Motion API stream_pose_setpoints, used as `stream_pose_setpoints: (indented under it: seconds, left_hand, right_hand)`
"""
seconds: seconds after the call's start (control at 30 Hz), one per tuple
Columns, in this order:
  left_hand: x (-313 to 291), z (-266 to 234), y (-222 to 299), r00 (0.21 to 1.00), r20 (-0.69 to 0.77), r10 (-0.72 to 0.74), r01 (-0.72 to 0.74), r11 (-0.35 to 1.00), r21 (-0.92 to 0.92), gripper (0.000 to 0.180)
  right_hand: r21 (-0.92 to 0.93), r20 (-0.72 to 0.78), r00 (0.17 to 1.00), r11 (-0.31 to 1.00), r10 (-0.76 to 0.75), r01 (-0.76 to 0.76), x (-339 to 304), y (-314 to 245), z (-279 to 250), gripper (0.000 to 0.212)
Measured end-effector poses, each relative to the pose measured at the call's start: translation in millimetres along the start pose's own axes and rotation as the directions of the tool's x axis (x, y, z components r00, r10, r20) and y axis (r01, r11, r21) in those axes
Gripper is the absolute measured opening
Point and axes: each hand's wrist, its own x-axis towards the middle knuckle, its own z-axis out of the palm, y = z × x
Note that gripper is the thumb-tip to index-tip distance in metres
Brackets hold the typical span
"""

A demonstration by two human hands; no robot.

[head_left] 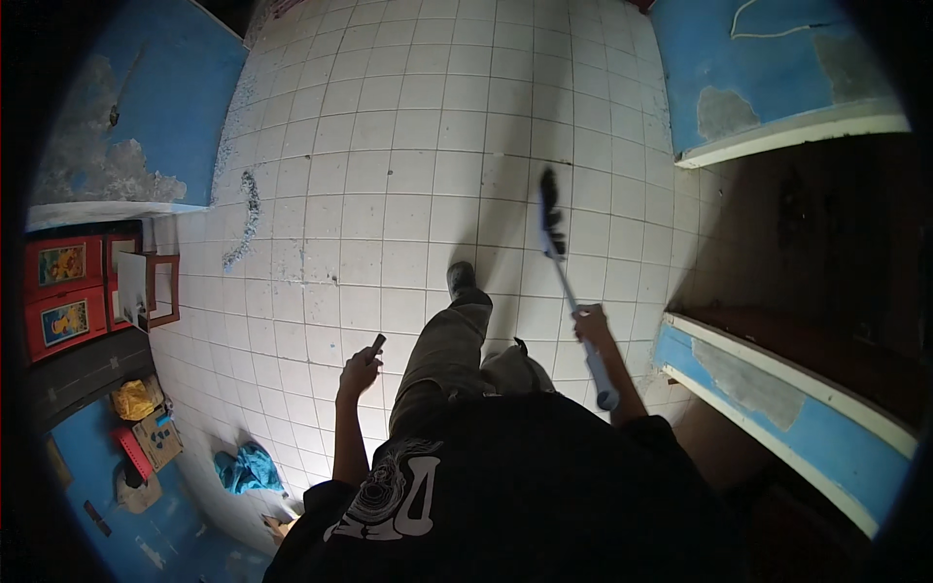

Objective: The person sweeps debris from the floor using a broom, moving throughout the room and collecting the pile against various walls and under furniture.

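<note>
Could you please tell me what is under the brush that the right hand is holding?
Around the dark bristles of the long-handled brush in the right hand, white tiled floor is visible. The patch directly behind the bristles is covered, so what lies there cannot be seen.

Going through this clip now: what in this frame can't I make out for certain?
All in the head view:
- Most of the dark object in the left hand: covered by the grip, so its kind is unclear.
- Single bristles of the brush in the right hand: blurred.
- The second foot: hidden by the person's body.
- What the debris is: bits too small.
- Details inside the dark opening: lost in shadow.
</note>
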Motion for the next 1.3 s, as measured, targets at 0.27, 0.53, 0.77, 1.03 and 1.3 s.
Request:
stream_pose_setpoints:
  seconds: [0.27,0.53,0.77,1.03,1.3]
  left_hand:
    - [30,-45,37,0.998,-0.041,-0.055,0.058,0.997,0.059,0.026]
    - [70,-45,86,0.999,-0.054,-0.005,0.011,0.994,0.110,0.024]
    - [112,-17,177,0.994,-0.025,0.102,-0.095,0.972,0.213,0.023]
    - [123,13,258,0.969,-0.071,0.237,-0.226,0.965,0.137,0.025]
    - [92,4,260,0.997,-0.075,-0.013,0.016,0.999,0.043,0.025]
  right_hand:
    - [-0.493,0.211,0.943,0.805,-0.256,0.329,45,-123,139,0.023]
    - [-0.202,0.396,0.914,0.963,-0.086,0.178,94,-191,114,0.022]
    - [-0.230,0.070,0.990,0.964,-0.123,0.136,36,-202,-68,0.038]
    - [-0.177,-0.342,0.940,0.981,0.009,-0.073,100,-218,-219,0.028]
    - [-0.121,-0.166,0.986,0.992,0.022,-0.043,227,-196,-206,0.015]
